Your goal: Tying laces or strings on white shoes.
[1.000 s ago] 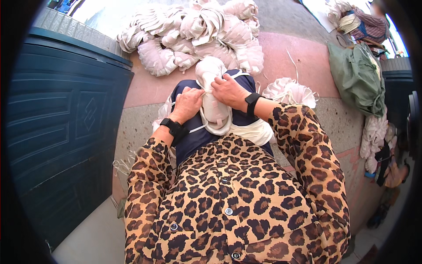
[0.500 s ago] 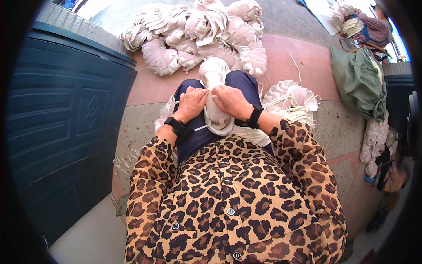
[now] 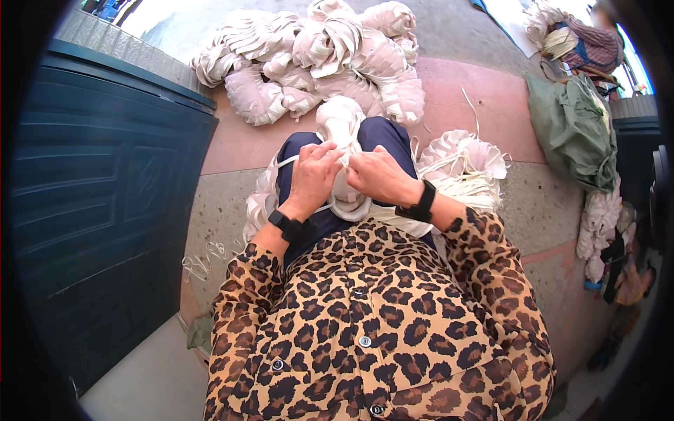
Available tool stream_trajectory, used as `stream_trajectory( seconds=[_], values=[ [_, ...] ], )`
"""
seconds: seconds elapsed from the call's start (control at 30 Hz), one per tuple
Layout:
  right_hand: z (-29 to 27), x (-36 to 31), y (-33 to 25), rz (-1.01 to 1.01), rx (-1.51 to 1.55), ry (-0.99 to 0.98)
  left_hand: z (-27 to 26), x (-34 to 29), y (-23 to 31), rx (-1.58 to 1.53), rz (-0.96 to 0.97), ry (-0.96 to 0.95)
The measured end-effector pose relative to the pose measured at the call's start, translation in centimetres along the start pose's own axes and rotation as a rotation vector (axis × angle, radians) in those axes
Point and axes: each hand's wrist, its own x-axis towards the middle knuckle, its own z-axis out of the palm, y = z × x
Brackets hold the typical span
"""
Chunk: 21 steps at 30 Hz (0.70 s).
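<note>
A white shoe upper lies lengthwise between my knees, its rounded end pointing away from me. My left hand is on its left side, fingers bent and closed at a thin white shoelace that loops out to the left. Across from it, my right hand is closed in a pinch over the middle of the upper, with lace at its fingertips. The fingers hide most of the lacing area and the exact grip. Below the hands shows the upper's padded near end.
A heap of bundled pale uppers lies on the floor ahead. Another bundle with loose white laces sits beside my right knee. At left stands a dark blue door; at right, a green sack. A person sits far right.
My right hand has moved slightly right and nearer to me. My left hand has turned, its fingers now lying more across the upper. The upper has shifted slightly.
</note>
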Motion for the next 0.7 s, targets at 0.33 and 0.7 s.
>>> stream_trajectory(
  seconds=[0.33,0.7],
  values=[
    [-1.0,-1.1,2.3,0.505,1.290,0.153,-1.3,1.9,5.4,-0.767,-0.443,-0.117],
    [-0.8,-0.2,0.1,0.438,1.222,0.157,-0.9,1.1,4.2,-0.709,-0.572,0.011]
  ],
)
